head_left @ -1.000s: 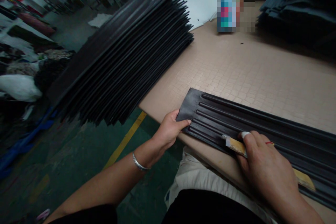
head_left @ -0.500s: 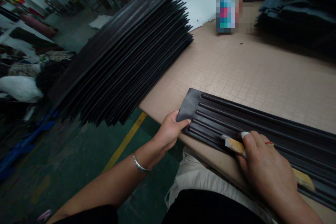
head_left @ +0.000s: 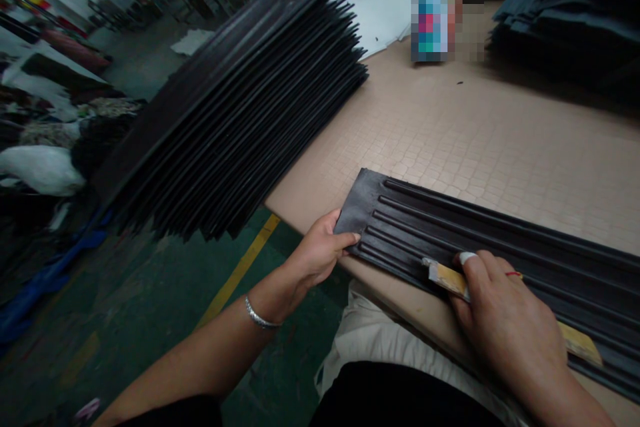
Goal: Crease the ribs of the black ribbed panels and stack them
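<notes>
A long dark panel (head_left: 450,227) with raised parallel ridges, leather-like in look, lies along the near edge of the table. My left hand (head_left: 325,247) pinches its left end, thumb on top and fingers underneath. My right hand (head_left: 510,313) rests over the panel and is closed around a flat yellow strip (head_left: 450,280), worn and whitish at its tip. The strip sticks out on both sides of the hand. White wrapping covers one fingertip of this hand. What lies under the right palm is hidden.
A tall stack of similar dark panels (head_left: 240,107) overhangs the left edge of the tan table (head_left: 400,120). White sheets (head_left: 383,7) lie behind it. Another dark pile (head_left: 570,33) stands at the back right. A blurred-out box (head_left: 433,13) stands between. Green floor shows at left.
My left hand and forearm have shifted very slightly left, with the thumb still on the panel's end. My right hand, the strip and the panel look nearly unmoved.
</notes>
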`<state>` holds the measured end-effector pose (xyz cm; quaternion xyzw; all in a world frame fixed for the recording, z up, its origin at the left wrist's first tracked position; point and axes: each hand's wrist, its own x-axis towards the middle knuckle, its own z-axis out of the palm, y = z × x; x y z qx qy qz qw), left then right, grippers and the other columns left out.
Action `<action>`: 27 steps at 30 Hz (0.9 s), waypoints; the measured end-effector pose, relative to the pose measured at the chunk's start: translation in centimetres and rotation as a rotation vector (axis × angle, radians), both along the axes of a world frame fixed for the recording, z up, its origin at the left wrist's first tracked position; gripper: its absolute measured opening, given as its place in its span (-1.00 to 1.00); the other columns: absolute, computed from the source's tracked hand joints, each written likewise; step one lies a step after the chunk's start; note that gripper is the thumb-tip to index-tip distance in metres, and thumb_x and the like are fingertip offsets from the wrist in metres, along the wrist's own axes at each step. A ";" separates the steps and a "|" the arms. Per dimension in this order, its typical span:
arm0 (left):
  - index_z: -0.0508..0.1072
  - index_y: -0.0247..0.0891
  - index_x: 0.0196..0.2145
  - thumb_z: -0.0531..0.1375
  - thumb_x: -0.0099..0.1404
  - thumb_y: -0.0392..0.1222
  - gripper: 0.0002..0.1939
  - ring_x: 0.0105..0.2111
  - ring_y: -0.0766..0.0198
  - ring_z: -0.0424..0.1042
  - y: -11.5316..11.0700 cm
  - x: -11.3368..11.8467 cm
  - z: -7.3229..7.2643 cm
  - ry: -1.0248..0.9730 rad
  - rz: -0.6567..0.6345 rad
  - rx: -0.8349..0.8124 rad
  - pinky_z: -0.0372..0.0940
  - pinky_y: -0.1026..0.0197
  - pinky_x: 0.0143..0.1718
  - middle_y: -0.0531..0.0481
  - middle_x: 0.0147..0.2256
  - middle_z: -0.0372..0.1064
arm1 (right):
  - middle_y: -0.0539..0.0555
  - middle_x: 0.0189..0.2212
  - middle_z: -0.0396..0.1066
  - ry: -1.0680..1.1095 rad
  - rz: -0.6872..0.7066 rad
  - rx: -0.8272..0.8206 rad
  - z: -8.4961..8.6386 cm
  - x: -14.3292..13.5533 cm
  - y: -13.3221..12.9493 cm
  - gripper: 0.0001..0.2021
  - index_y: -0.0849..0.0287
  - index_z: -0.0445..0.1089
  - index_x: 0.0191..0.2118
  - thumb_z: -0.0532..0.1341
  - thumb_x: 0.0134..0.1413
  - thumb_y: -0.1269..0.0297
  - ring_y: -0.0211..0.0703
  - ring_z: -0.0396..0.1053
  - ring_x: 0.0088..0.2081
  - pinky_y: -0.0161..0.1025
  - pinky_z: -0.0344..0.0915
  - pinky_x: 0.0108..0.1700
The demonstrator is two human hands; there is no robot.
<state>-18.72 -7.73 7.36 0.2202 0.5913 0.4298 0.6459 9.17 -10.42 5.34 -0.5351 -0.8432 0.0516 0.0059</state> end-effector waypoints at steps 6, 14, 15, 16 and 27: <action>0.48 -0.33 -0.14 0.40 -0.01 -0.31 -0.58 -0.38 0.33 0.47 0.0 0.2 0.0 0.027 0.014 0.002 0.38 0.25 -0.28 0.02 -0.32 0.52 | 0.14 -0.17 0.32 0.033 0.044 -0.030 0.8 -1.1 0.1 -0.71 0.16 0.24 -0.08 0.28 0.09 0.48 0.07 0.38 -0.17 -0.11 0.39 -0.28; 0.51 -0.38 -0.13 0.39 -0.03 -0.31 -0.55 -0.29 0.24 0.52 -0.3 1.3 -1.0 0.007 0.032 0.051 0.40 0.19 -0.16 -0.06 -0.27 0.57 | 0.14 -0.06 0.36 0.090 0.238 -0.133 1.8 -6.3 1.8 -0.34 0.07 0.22 0.35 0.21 0.12 0.53 0.03 0.44 -0.16 -0.15 0.46 -0.28; 0.51 -0.38 -0.13 0.38 -0.03 -0.31 -0.56 -0.29 0.24 0.52 -0.4 1.4 -1.0 0.016 0.033 0.061 0.40 0.19 -0.16 -0.05 -0.28 0.57 | 0.14 -0.07 0.36 0.095 0.268 -0.130 1.9 -6.7 1.9 -0.32 0.05 0.22 0.37 0.20 0.13 0.53 0.03 0.44 -0.17 -0.15 0.47 -0.28; 0.51 -0.38 -0.14 0.37 -0.03 -0.31 -0.57 -0.30 0.24 0.51 -0.4 1.6 -1.1 0.029 0.037 0.076 0.39 0.20 -0.17 -0.05 -0.28 0.57 | 0.14 -0.07 0.36 0.099 0.294 -0.122 1.9 -6.9 1.9 -0.31 0.05 0.21 0.38 0.19 0.13 0.53 0.03 0.44 -0.18 -0.14 0.47 -0.28; 0.52 -0.32 -0.13 0.33 0.15 -0.20 -0.68 -0.27 0.27 0.50 -0.6 1.3 -0.9 0.069 -0.042 0.136 0.41 0.19 -0.13 -0.05 -0.24 0.57 | 0.17 -0.08 0.34 0.105 0.348 -0.045 1.1 -6.4 1.7 -0.27 0.08 0.19 0.41 0.19 0.11 0.54 0.00 0.42 -0.22 -0.14 0.50 -0.27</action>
